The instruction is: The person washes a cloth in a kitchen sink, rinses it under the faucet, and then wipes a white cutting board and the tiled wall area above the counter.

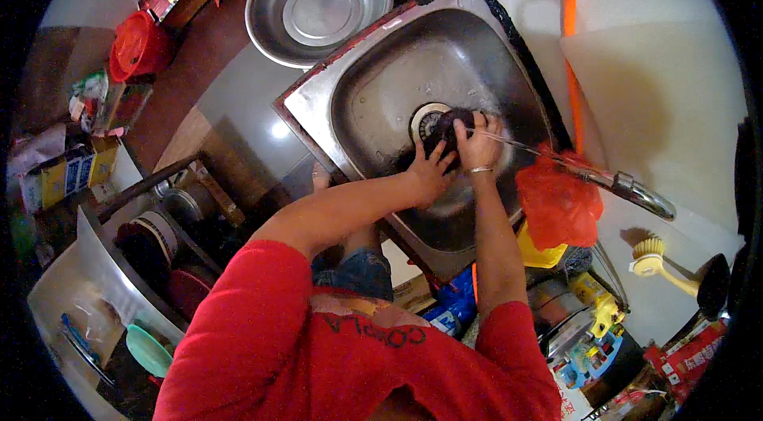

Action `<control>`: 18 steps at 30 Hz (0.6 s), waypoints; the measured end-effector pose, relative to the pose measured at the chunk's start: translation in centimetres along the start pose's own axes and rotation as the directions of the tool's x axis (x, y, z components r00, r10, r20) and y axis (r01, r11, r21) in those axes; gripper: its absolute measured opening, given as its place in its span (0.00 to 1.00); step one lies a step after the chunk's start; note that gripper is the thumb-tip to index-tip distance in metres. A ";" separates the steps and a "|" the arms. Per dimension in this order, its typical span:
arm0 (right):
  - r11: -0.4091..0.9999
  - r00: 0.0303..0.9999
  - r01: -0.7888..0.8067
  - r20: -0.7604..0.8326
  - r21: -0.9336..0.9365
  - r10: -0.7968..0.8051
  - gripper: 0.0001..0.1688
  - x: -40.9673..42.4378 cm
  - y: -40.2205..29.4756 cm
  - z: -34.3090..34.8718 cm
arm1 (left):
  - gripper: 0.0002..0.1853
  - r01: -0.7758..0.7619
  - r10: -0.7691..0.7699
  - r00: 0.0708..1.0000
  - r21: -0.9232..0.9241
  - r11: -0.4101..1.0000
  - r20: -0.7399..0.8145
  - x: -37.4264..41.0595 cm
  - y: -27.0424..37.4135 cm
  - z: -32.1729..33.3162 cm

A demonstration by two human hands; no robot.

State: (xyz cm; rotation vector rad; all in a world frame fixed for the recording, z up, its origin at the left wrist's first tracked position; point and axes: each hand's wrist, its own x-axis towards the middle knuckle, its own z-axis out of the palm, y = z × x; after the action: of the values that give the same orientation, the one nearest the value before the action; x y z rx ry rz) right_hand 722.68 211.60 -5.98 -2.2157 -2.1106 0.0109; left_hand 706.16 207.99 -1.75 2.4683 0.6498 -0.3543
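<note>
Water runs from the metal faucet (626, 185) at the right towards my right hand (480, 146), over the stainless steel sink (387, 78). My right hand is on a dark, wet item (460, 118) beside the round drain (424, 117), its fingers curled over the item's edge. Lower left of it, my left hand (430, 174) has spread fingers, with the fingertips at the lower part of the same dark item. What the item is cannot be told. A bracelet is on my right wrist.
A steel basin (325, 10) stands beyond the sink's upper left edge. A red plastic bag (563, 200) hangs near the faucet. A yellow-handled brush (653, 260) is at the right. Pots (194, 200) and a green bowl (148, 350) are at the lower left.
</note>
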 end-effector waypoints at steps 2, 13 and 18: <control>0.878 0.969 -0.231 0.019 0.420 0.246 0.20 1.0 0.9 0.2 | 0.34 -0.003 0.005 0.998 -0.026 1.000 0.067 0.6 0.2 -0.5; 0.442 0.982 -0.169 0.190 0.881 -0.004 0.16 7.9 -8.5 -4.3 | 0.13 0.189 -0.189 0.979 -0.002 0.982 0.080 -7.7 -5.4 -5.2; 0.930 0.975 0.170 -0.194 0.327 -0.109 0.25 10.5 -6.7 0.1 | 0.27 0.306 -0.305 0.949 0.009 0.952 0.077 -7.0 -6.9 -5.8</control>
State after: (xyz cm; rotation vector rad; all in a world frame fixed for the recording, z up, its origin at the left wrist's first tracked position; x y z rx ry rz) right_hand 716.49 222.36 -5.15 -1.7981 -1.9904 0.1581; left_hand 697.26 213.73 2.53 2.3367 1.0015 -0.5640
